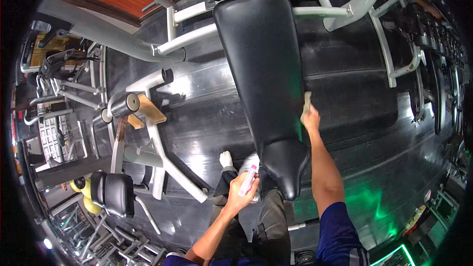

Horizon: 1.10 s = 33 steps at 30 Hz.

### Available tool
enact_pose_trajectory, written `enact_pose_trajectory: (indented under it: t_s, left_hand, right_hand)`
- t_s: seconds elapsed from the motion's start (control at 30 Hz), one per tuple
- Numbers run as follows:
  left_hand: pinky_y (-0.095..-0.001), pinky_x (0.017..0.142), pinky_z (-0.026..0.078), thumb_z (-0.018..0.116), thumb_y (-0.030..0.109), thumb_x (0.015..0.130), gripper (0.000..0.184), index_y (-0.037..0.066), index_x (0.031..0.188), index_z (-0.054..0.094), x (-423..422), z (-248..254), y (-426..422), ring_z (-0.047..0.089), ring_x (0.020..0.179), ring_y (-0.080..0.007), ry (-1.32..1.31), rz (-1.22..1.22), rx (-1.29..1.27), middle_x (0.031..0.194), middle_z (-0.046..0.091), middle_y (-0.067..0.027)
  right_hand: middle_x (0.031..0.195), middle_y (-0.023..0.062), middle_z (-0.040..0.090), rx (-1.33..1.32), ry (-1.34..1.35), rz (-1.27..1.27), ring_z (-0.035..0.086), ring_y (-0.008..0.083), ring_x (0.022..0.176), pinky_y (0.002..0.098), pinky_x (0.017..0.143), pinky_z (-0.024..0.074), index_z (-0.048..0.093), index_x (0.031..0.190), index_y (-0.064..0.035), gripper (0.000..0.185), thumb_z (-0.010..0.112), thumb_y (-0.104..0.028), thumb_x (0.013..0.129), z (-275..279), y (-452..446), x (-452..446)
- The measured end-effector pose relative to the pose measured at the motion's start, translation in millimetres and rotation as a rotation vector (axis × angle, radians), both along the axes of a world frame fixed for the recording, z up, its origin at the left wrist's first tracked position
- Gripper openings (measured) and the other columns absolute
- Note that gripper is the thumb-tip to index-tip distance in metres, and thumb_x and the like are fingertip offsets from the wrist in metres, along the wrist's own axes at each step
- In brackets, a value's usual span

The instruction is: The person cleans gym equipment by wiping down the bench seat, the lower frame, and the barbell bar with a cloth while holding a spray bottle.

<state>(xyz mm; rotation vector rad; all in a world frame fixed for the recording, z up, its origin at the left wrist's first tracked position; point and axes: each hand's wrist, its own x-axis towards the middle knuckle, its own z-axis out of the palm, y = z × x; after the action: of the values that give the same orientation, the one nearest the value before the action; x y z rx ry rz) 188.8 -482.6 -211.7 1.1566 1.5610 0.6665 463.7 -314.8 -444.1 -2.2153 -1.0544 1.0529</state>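
Note:
A black padded bench (261,69) runs down the middle of the head view, its narrow rounded end nearest me. My left hand (237,196) is closed around a small white-and-pink bottle (249,178), held left of the bench's near end. My right hand (312,119) is closed on a pale cloth (307,102) at the bench's right side edge. Whether the cloth presses on the padding there, I cannot tell.
Thick pale metal frame bars (187,39) flank the bench. On the left stands a machine with a black padded seat (114,194) and roller pads (125,104). A dumbbell rack (433,32) is at the far right. My feet (225,159) are on the dark floor.

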Motion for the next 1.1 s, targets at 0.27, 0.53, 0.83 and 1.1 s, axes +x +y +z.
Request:
enact_pose_trajectory:
  t_s: [0.27,0.53,0.83,1.1]
  left_hand:
    - [-0.0304,0.059,0.051,0.068,0.009,0.088,0.012,0.002,0.097,0.064,3,-16,-10,0.064,0.062,-0.0142,-0.03,-0.039,-0.144,0.069,0.064,-0.008]
    - [-0.0346,0.07,0.054,0.067,0.012,0.086,0.016,0.001,0.097,0.065,-18,-30,-19,0.07,0.075,-0.0232,0.171,-0.047,-0.19,0.083,0.069,-0.0128]
    - [-0.0426,0.065,0.052,0.063,0.012,0.083,0.014,0.002,0.093,0.062,-26,-17,-17,0.067,0.073,-0.0394,0.132,-0.182,-0.005,0.077,0.065,-0.0228]
    - [-0.0377,0.068,0.053,0.062,0.006,0.082,0.013,0.001,0.094,0.063,-18,-18,-38,0.067,0.072,-0.0339,0.078,-0.221,-0.099,0.079,0.065,-0.0198]
  right_hand:
    - [0.126,0.0151,0.065,-0.153,0.128,-0.234,0.061,0.0295,0.117,0.0377,0.098,0.0469,0.055,0.137,-0.011,0.044,0.055,-0.013,0.093,-19,-48,-10]
    - [0.13,0.0047,0.058,0.315,1.054,-0.396,0.057,0.0183,0.117,0.0354,0.097,0.0459,0.049,0.138,-0.0087,0.039,0.053,-0.013,0.099,90,-41,-18]
    - [0.138,0.0067,0.05,0.222,0.919,-0.734,0.049,0.0256,0.126,0.0442,0.102,0.0409,0.045,0.141,-0.0116,0.044,0.055,-0.016,0.098,99,-184,2]
    - [0.134,0.0051,0.052,0.155,0.809,-0.811,0.053,0.0224,0.12,0.0388,0.098,0.0448,0.047,0.14,-0.0103,0.044,0.057,-0.019,0.098,80,-231,0]
